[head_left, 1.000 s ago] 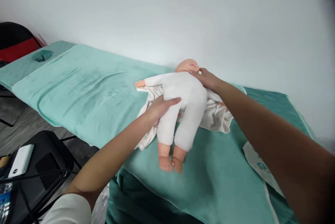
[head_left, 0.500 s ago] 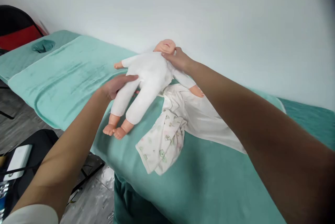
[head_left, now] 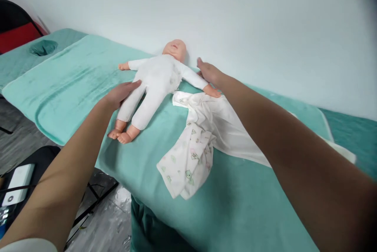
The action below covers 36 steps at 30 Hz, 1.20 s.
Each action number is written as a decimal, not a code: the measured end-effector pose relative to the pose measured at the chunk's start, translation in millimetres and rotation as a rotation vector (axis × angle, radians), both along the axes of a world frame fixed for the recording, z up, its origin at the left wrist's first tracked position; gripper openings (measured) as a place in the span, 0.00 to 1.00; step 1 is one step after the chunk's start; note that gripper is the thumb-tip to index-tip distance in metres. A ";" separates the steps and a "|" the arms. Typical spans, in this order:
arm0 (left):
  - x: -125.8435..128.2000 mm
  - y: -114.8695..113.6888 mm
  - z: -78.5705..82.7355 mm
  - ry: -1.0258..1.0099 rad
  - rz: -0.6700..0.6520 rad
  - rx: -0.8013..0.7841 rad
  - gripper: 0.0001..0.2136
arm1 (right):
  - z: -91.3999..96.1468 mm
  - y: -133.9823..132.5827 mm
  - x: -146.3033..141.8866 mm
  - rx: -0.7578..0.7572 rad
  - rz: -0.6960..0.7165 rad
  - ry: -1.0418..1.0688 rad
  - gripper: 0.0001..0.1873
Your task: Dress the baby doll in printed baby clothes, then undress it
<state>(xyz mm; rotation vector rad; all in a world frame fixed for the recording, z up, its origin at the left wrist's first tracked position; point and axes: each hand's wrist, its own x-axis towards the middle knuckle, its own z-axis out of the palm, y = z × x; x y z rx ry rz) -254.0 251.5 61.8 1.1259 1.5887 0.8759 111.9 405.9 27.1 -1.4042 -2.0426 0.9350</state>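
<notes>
A baby doll (head_left: 159,73) in a white body lies face up, its head against the wall side and its feet towards the near left. My left hand (head_left: 125,91) is on the doll's hip and thigh, a digit stretched over the top; the other fingers are partly hidden beside the leg. Just beyond the doll's outstretched arm, my right hand (head_left: 210,72) is open and off the doll's body, its fingers partly hidden. White baby clothing (head_left: 191,157) with a small green and pink print lies crumpled below that arm, next to a plain white cloth (head_left: 235,142).
The green-covered massage bed (head_left: 67,75) runs along a white wall (head_left: 235,20), with a face hole (head_left: 43,47) at its far left. A black and red chair (head_left: 17,28) stands behind it. At lower left, a white device (head_left: 19,183) rests on a black seat (head_left: 48,157).
The doll has shifted slightly left and lies flatter. My right hand has let go near its head and neck and drawn away to the right. My left hand stays on the thigh.
</notes>
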 end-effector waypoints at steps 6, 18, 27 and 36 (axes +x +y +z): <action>48.5 -63.9 22.9 0.507 0.094 0.535 0.13 | 15.7 -95.9 88.5 -0.094 -0.254 -0.605 0.30; 181.5 -166.9 29.3 0.669 -0.708 0.776 0.08 | 120.6 -249.9 96.7 0.274 0.086 -0.675 0.20; 238.1 -180.8 78.8 1.043 -0.717 1.125 0.09 | 192.1 -380.9 112.0 0.206 0.223 -0.463 0.16; 272.5 -189.1 94.9 0.527 -0.136 0.999 0.21 | 146.3 -403.0 152.5 -0.096 -0.113 -0.423 0.22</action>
